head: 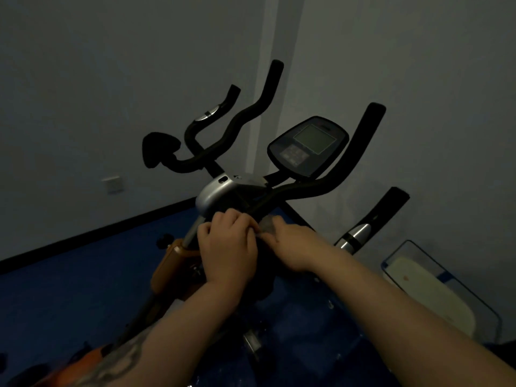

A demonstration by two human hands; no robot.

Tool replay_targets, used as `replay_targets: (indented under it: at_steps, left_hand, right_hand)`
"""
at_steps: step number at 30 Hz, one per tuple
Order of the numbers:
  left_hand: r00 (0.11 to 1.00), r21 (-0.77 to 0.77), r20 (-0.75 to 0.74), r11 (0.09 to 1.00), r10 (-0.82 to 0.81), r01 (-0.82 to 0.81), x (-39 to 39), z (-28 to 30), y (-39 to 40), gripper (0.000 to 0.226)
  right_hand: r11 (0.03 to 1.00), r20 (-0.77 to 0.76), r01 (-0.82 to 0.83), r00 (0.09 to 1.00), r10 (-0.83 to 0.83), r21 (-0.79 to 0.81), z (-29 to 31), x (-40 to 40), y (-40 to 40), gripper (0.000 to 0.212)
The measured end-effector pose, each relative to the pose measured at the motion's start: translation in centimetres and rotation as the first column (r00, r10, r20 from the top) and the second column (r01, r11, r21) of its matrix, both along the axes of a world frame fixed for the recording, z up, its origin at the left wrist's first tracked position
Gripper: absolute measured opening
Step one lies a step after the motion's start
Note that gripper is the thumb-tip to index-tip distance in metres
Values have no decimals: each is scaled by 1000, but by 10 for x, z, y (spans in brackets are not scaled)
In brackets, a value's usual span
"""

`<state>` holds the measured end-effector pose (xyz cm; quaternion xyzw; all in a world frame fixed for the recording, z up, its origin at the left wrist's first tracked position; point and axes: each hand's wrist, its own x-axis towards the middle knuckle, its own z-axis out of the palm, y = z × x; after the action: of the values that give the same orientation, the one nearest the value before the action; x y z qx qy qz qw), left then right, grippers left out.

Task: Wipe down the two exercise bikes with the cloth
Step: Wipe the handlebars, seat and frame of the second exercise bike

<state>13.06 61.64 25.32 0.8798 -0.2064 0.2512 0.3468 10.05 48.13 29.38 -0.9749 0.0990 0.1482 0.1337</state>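
Observation:
An exercise bike with black handlebars and a console with a grey screen stands in front of me in a dim room. A second bike with an orange frame and curved black bars stands to its left. Both hands meet low at the centre, just below the silver stem cover. My left hand has curled fingers and my right hand pinches a small grey cloth between them. Most of the cloth is hidden by the fingers.
Grey walls meet in a corner behind the bikes, above a black skirting and a blue floor. A clear box with a white thing inside lies at the right. Another black handle with a silver band rises at the right.

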Motion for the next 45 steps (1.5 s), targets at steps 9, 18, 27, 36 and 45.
replay_targets:
  at_steps: [9, 18, 27, 36, 45]
  left_hand:
    - [1000, -29, 11, 1000, -1, 1, 2, -1, -3, 23]
    - [999, -17, 37, 999, 35, -34, 4, -4, -4, 28]
    - [998, -49, 50, 998, 39, -37, 6, -9, -5, 29]
    - [997, -52, 44, 997, 59, -57, 3, -9, -5, 28]
    - [997, -21, 22, 998, 67, -67, 5, -8, -5, 28]
  right_hand:
    - [998, 37, -19, 999, 21, -59, 2, 9, 10, 51]
    - [980, -137, -174, 978, 160, -97, 18, 3, -3, 48]
    - [955, -153, -206, 973, 175, -215, 7, -21, -19, 57]
    - [973, -108, -175, 981, 160, -150, 1, -10, -10, 58]
    - [978, -16, -172, 985, 172, -115, -2, 13, 0, 44]
